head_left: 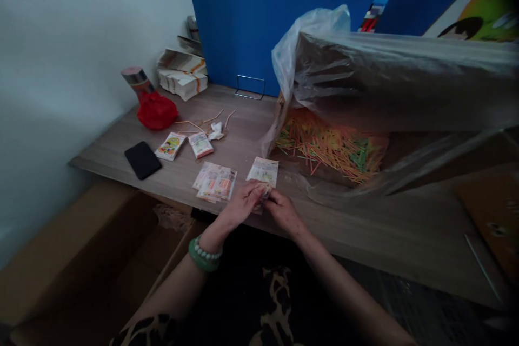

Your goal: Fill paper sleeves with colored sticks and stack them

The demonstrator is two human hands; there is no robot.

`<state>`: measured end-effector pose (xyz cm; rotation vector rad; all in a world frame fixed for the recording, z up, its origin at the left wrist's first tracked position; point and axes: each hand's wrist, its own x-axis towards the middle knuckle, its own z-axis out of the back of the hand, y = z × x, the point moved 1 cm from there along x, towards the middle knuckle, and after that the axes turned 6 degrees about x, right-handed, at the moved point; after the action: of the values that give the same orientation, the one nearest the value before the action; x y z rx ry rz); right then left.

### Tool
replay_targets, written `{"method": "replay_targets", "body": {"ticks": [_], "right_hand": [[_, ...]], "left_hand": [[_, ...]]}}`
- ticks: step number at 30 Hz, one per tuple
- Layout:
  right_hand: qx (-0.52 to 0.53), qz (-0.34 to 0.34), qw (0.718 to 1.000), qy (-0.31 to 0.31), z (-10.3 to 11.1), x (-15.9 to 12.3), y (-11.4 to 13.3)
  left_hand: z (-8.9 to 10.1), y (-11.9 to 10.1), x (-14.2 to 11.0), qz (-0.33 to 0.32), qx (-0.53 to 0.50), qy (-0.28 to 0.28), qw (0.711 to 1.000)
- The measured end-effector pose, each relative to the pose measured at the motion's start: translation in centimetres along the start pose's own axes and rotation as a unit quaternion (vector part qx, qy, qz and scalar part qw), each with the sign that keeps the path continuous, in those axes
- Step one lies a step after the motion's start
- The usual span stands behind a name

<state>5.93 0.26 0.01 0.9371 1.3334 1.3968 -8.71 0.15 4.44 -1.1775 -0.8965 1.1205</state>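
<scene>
At the table's front edge, my left hand [242,204] and my right hand [284,213] meet with fingers closed around a small printed packet [258,208]. Fingers cover most of it, so its contents are hidden. A flat printed packet [263,170] lies on the table just beyond my fingertips. To the left of my left hand is an overlapping group of similar clear printed packets [217,181]. Farther right, a plastic-lined box lies open towards me, holding a heap of thin coloured sticks [332,146] in orange, yellow and green.
Left on the table [239,119] are a black phone-like slab [142,160], a printed card stack [171,146], a banded stack [200,145], crumpled tissue [216,131] and a red bag [157,111]. Cardboard bundles [182,75] stand behind. An open carton [121,238] sits below left.
</scene>
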Motion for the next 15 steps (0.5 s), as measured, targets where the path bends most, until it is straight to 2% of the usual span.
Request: {"method": "replay_targets", "body": {"ticks": [5, 6, 8, 10, 12, 15], "right_hand": [[-0.071, 0.025, 0.996, 0.041, -0.8, 0.1, 1.2], [-0.097, 0.022, 0.994, 0.039, -0.6, 0.3, 1.5], [-0.176, 0.0, 0.984, -0.004, -0.1, 1.0, 1.9], [-0.285, -0.035, 0.955, -0.077, 0.5, 2.2, 2.1], [-0.382, -0.066, 0.913, -0.128, 0.8, 3.6, 2.1], [-0.452, -0.094, 0.875, -0.145, 0.6, 5.5, 1.7]], "left_hand": [[1.8, 1.1, 0.1, 0.032, -0.064, -0.091, 0.993], [2.3, 1.3, 0.2, 0.033, -0.073, -0.111, 0.991], [3.4, 1.5, 0.4, 0.044, -0.091, -0.147, 0.984], [4.5, 1.6, 0.5, 0.077, -0.114, -0.168, 0.976], [5.3, 1.6, 0.6, 0.113, -0.131, -0.172, 0.97], [5.5, 1.6, 0.4, 0.115, -0.135, -0.169, 0.97]]}}
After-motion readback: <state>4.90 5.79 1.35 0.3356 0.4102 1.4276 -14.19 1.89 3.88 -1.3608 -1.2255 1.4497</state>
